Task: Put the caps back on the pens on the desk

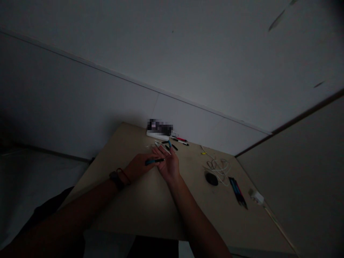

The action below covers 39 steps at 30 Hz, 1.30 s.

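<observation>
My left hand point(142, 162), wearing a dark watch and a red band, is closed around a blue-and-black pen point(151, 162). The pen's thin end points right, over the other palm. Held palm up beside it is my right hand point(170, 166), its fingers stretched out and apart. A small blue piece point(170, 143) shows at its thumb tip; I cannot tell whether the hand grips it or it lies behind. Just beyond the fingers lie several pens, among them a dark pen point(174, 147) and a white-and-black pen point(181, 142).
A white box point(157, 135) with a blurred top stands at the table's back edge, near a red pen point(181, 139). To the right are a black mouse point(211, 178), a coiled white cable point(219, 167), a bundle of pens point(238, 192) and a white plug point(256, 197). Walls border the table point(142, 211).
</observation>
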Available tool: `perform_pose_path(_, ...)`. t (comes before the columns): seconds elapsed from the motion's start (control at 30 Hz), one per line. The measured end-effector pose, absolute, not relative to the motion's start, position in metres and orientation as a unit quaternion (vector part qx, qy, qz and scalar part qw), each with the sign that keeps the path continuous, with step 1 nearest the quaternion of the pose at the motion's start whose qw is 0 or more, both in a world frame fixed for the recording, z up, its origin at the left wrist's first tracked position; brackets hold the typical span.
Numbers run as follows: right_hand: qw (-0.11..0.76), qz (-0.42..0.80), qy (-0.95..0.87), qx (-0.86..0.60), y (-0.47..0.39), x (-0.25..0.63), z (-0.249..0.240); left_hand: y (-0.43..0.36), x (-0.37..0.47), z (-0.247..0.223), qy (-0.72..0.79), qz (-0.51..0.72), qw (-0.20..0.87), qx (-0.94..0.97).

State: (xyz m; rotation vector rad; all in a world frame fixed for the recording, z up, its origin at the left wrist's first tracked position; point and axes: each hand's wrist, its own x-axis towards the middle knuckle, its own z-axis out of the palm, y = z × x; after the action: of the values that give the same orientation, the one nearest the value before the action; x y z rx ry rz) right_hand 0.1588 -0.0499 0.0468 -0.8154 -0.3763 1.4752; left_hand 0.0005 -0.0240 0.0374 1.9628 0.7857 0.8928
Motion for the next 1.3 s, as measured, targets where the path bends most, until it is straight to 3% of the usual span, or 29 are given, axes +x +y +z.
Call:
perform_pose_path(0.4, 0.599, 0.694, -0.224, -0.33, -0.058, 0.144, 0.054, -0.02, 0.0, 0.033, 0.339, 0.354, 0.396, 0.776)
perform_pose_path(0.7, 0.6, 0.636, -0.238, -0.423, -0.055, 0.145, 0.037, -0.014, -0.004, 0.036, 0.405, 0.427, 0.401, 0.702)
perform_pose_path(1.3, 0.554, 0.655, -0.278, -0.432, -0.054, 0.152, 0.033, -0.013, -0.004, 0.038, 0.369, 0.428, 0.426, 0.707)
